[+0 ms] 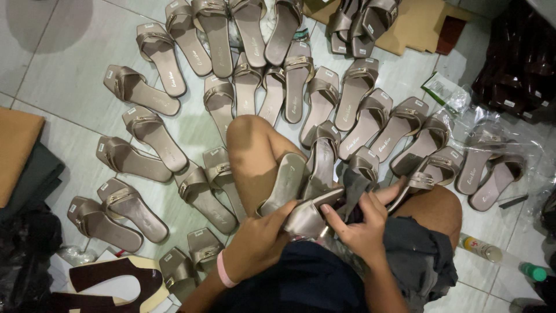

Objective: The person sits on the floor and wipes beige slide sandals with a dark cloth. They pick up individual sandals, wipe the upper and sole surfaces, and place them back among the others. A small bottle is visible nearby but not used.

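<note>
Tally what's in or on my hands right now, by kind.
Glossy taupe slip-on sandal, in left hand: 1
Dark grey cloth, in right hand: 1
Pink wristband, on left wrist: 1
Total: 3

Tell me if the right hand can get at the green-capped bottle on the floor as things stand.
Probably not at once: the right hand is busy with a dark cloth on the sandal. The bottle lies past the right knee, with bare tile around it.

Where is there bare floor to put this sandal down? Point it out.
Bare tile lies at the upper left, bordered by the outer sandals and the tan sheet. Smaller patch right of the right knee, by the bottle. Ahead of the knees it is crowded.
</note>
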